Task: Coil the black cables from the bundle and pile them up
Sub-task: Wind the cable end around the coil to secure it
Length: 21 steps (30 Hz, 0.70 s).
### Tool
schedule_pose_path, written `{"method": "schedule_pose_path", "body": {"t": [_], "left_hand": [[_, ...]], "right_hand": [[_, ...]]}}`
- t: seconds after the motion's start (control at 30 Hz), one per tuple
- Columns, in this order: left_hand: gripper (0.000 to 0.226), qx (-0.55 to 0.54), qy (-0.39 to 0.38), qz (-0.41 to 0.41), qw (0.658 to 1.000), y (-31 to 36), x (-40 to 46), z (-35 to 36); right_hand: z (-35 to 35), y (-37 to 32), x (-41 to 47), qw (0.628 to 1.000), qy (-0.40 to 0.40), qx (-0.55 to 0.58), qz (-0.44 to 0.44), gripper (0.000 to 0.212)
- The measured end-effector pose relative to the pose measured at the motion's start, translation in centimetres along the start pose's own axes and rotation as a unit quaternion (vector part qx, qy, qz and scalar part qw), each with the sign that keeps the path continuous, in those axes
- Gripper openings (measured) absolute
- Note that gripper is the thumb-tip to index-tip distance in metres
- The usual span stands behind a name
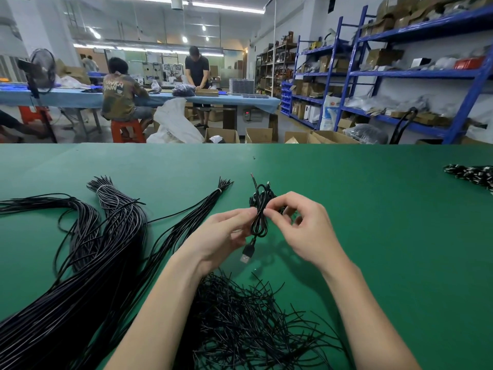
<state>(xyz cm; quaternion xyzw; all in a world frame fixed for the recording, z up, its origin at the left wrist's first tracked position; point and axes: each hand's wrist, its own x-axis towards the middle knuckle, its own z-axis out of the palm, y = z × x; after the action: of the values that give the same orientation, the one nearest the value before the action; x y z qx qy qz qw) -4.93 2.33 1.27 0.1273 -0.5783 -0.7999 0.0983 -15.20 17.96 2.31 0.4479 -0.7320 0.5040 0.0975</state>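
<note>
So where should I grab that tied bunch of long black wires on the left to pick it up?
Grab the tied bunch just below its white tie, reaching down from above. The wires are squeezed tight there, so one hand fits round them; lower down they spread apart.

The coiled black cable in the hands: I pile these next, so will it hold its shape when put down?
Probably not fully. The coiled cable looks thin and floppy, its loops sagging below the fingers. Once the left hand and right hand release it, it may spring loose. The USB plug dangles free and could drag.
</note>
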Motion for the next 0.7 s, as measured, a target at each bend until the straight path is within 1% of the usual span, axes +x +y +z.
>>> {"method": "schedule_pose_path", "body": {"t": [0.03,0.1,0.17,0.23,0.27,0.3,0.33,0.37,0.4,0.43,0.47,0.5,0.53,0.57,0.6,0.63,0.67,0.7], "left_hand": [[0.030,0.009,-0.010,0.008,1.000,0.0,0.0,0.0],[0.036,-0.006,-0.010,0.005,1.000,0.2,-0.2,0.1],[0.037,-0.008,0.009,0.027,1.000,0.2,-0.3,0.1],[0.034,0.061,0.049,0.094,0.992,0.3,-0.5,0.2],[0.028,0.116,0.065,0.147,0.980,0.2,-0.5,0.3],[0.022,0.179,0.074,0.210,0.958,0.1,-0.5,0.4],[0.019,0.250,0.081,0.278,0.924,-0.2,-0.4,0.4],[0.017,0.323,0.084,0.346,0.877,-0.4,-0.3,0.4],[0.017,0.389,0.080,0.410,0.821,-0.6,-0.2,0.4],[0.017,0.433,0.072,0.459,0.773,-0.9,-0.1,0.3],[0.016,0.448,0.070,0.480,0.751,-1.2,0.1,0.3],[0.015,0.438,0.083,0.467,0.764,-1.4,0.2,0.5],[0.014,0.400,0.107,0.424,0.805,-1.4,0.4,0.6],[0.013,0.331,0.132,0.355,0.864,-1.4,0.5,0.7],[0.012,0.241,0.138,0.264,0.924,-1.3,0.6,0.9],[0.009,0.145,0.112,0.167,0.969,-1.2,0.5,1.1],[0.008,0.063,0.067,0.085,0.992,-1.0,0.3,1.3],[0.012,0.000,0.026,0.029,0.999,-0.8,0.2,1.2]], "right_hand": [[0.0,0.0,0.0,1.000,-0.002,-0.002,-0.002,0.015],[0.0,-0.2,0.0,1.000,0.002,0.005,0.012,0.014],[0.3,-0.4,0.0,0.998,0.005,0.033,0.054,0.014],[0.5,-0.9,0.1,0.989,-0.005,0.078,0.130,0.011],[0.5,-1.0,0.3,0.978,-0.011,0.114,0.177,0.011],[0.4,-1.0,0.5,0.962,-0.016,0.150,0.229,0.013],[0.4,-0.9,0.6,0.943,-0.021,0.176,0.280,0.014],[0.3,-0.6,0.6,0.924,-0.026,0.197,0.327,0.017],[0.3,-0.2,0.5,0.905,-0.030,0.222,0.362,0.019],[0.4,0.0,0.4,0.890,-0.030,0.246,0.382,0.019],[0.6,0.1,0.3,0.885,-0.023,0.262,0.384,0.018],[0.8,0.1,0.2,0.896,-0.005,0.254,0.363,0.017],[1.2,0.0,0.1,0.923,0.019,0.219,0.317,0.015],[1.5,0.0,0.1,0.952,0.043,0.169,0.253,0.014],[1.8,0.0,0.0,0.974,0.062,0.117,0.185,0.014],[2.0,0.1,0.0,0.986,0.074,0.081,0.128,0.014],[2.2,0.1,-0.1,0.991,0.077,0.066,0.084,0.013],[2.3,0.2,-0.3,0.994,0.073,0.060,0.055,0.013]]}}
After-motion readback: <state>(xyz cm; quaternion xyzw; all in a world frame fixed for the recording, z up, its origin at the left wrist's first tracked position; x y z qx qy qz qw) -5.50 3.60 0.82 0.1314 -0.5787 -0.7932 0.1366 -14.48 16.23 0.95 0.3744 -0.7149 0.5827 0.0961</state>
